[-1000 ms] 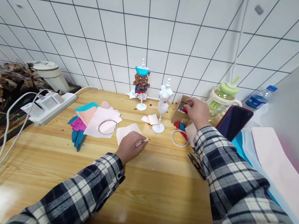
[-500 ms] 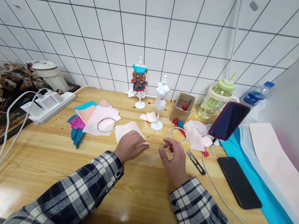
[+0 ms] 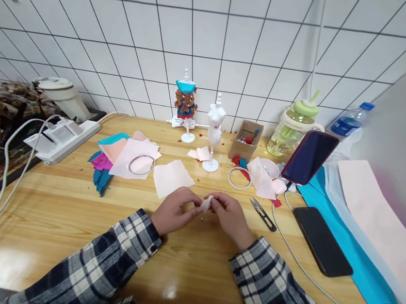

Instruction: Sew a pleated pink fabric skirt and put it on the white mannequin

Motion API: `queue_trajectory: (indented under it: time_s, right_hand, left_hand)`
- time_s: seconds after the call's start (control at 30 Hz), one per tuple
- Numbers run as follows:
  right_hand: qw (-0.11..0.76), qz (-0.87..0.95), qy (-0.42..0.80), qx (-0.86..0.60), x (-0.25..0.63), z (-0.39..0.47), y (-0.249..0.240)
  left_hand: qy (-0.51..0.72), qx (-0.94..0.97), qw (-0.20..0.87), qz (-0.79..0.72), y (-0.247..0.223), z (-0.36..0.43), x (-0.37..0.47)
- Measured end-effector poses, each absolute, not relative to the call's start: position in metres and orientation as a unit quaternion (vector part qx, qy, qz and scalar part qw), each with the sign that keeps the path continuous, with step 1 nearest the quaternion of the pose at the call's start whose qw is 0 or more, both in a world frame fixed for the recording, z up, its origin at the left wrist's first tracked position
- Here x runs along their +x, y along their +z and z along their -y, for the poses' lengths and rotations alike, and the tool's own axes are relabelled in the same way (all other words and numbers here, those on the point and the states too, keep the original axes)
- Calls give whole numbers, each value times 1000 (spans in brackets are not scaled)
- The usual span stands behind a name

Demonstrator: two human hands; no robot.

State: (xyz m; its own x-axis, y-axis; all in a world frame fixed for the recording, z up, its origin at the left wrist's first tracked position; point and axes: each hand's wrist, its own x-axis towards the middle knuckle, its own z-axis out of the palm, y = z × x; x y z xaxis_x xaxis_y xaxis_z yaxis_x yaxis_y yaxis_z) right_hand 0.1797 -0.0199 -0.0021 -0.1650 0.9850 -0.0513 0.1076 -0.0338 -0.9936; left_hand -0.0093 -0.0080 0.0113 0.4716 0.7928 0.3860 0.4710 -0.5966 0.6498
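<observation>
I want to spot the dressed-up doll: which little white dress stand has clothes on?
The white plastic stand on the left, wearing turquoise, brown and red. The other white stand is bare.

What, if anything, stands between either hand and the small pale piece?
Nothing visible: the left hand and right hand both pinch the small pale piece. The pale sheet lies beyond the left hand, not in between.

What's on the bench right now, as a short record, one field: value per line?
left hand: pinching pale scrap
right hand: pinching same scrap
bare form: upright, beyond hands
dressed form: upright, left of bare form
box: open, red and blue bits inside
snips: lying right of right hand
black phone: lying flat
</observation>
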Motion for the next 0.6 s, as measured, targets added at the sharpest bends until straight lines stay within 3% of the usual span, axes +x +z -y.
queue_trajectory:
  time_s: [0.17, 0.4, 0.6]
  right_hand:
    - [417, 511, 573, -487, 188, 16, -2]
    - [351, 695, 300, -551, 184, 27, 6]
    - [325, 738, 231, -545, 181, 32, 10]
  left_hand:
    - [370, 742, 318, -460, 9, 8, -15]
    - [346, 778, 309, -423, 8, 9, -6]
    - [358, 751, 293, -471, 6, 12, 0]
